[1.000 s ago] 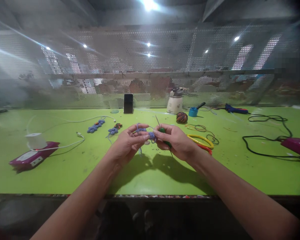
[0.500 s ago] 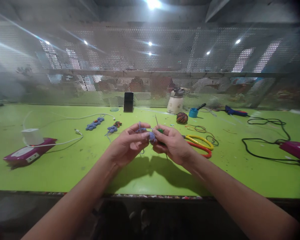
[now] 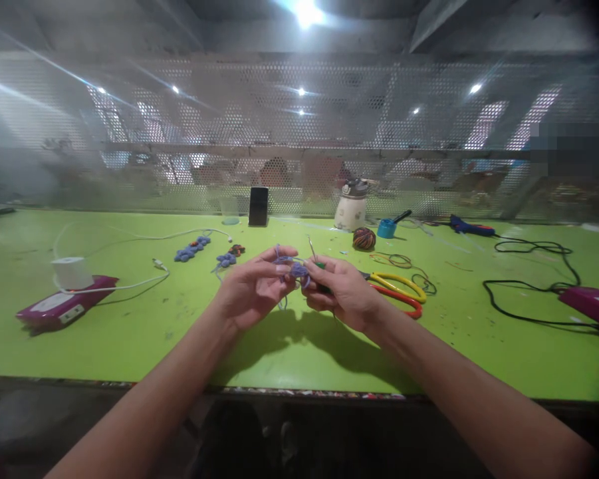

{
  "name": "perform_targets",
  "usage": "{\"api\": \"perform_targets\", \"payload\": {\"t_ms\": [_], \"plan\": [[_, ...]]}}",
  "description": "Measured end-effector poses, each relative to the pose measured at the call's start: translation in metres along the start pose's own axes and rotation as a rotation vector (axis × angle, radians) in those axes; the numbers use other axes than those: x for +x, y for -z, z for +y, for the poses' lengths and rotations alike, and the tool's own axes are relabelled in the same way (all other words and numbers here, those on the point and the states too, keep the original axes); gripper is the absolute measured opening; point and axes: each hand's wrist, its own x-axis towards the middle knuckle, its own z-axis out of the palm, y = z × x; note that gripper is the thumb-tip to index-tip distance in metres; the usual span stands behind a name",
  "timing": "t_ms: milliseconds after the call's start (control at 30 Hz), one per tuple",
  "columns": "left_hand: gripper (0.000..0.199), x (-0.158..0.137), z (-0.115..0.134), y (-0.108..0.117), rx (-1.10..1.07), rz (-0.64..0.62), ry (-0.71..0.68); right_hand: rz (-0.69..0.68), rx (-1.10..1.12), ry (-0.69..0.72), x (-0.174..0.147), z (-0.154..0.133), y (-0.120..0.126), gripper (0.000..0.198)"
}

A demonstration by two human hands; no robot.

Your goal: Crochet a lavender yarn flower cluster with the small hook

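Between my hands, above the front middle of the table, is a small piece of blue-purple crochet work [image 3: 298,269]. My left hand [image 3: 254,283] pinches its left side, with a strand of the same yarn over the forefinger and a tail hanging below. My right hand [image 3: 342,287] is closed round a crochet hook [image 3: 320,265] with a green grip, its metal tip pointing up. The right fingertips touch the right side of the piece. Scissors [image 3: 401,286] with yellow and red handles lie behind my right wrist.
Crocheted pieces [image 3: 192,249] lie at left, near a purple power strip [image 3: 67,306] with a white charger. At the back stand a phone [image 3: 258,206], a cup [image 3: 230,210] and a white jug [image 3: 350,206]. A yarn ball [image 3: 363,239], blue pot [image 3: 387,227] and glue gun [image 3: 471,227] are right.
The crochet piece has turned and shifted slightly left between my fingers. The hook's tip has dropped a little. The whole view has shifted slightly.
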Motion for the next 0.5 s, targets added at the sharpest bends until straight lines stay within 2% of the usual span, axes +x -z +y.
{"api": "perform_targets", "payload": {"t_ms": [200,300,500], "plan": [[0.026,0.0043,0.0,0.0044,0.083,0.074,0.028,0.002,-0.009,0.02,-0.0012,-0.002,-0.0004,0.031],[0.026,0.0055,-0.0008,0.0061,0.099,0.065,0.018,0.017,-0.022,0.053,-0.0015,-0.0038,-0.0002,0.03],[0.025,0.0057,-0.006,0.004,0.201,0.033,-0.085,0.027,-0.03,0.034,0.0001,-0.0039,0.0033,0.031]]}}
